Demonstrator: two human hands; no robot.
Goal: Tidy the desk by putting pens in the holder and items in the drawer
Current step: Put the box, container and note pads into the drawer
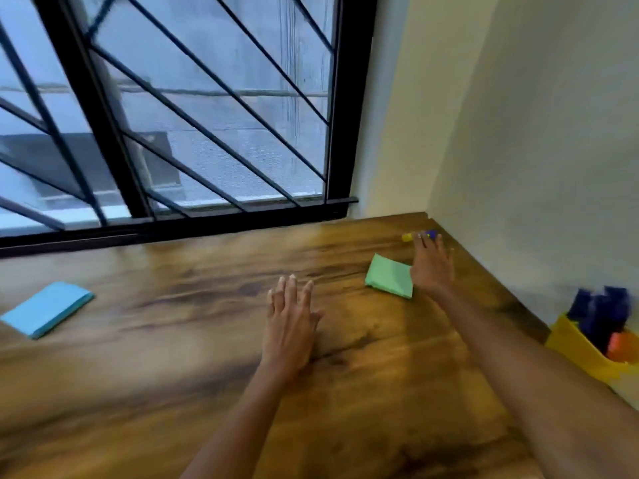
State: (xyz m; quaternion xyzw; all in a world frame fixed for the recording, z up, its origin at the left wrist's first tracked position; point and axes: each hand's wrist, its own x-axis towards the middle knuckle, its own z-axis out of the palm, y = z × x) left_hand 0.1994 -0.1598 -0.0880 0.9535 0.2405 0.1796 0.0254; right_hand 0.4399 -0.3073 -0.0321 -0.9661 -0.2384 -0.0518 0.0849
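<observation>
As the small yellow-and-blue pen (419, 235) lay near the far right corner of the bench (207, 340), close to the wall (536, 133), your right hand (432, 267) reached out to it with the fingers (422, 242) stretched forward; the tips covered the middle of the pen, though motion blur kept me from telling whether they had closed on it or merely touched it. Just beside that hand, on its left and partly tucked under its edge, sat a green pad of sticky notes (389, 276), flat on the wood. Your left hand (290, 323) lay near the middle of the bench, palm down, its fingers straight, slightly spread and released, holding nothing. Well apart from both hands, toward the left edge, a blue pad of sticky notes (46, 309) rested flat and angled on the bench. At the right edge, against the wall, stood the yellow holder (574, 347), tilted in the wide view, with several dark blue pens (598, 312) standing in it and something orange (622, 345) low at its near side, all too blurred to make out further. Behind the bench ran a window (207, 98) with a black frame and slanting black bars.
</observation>
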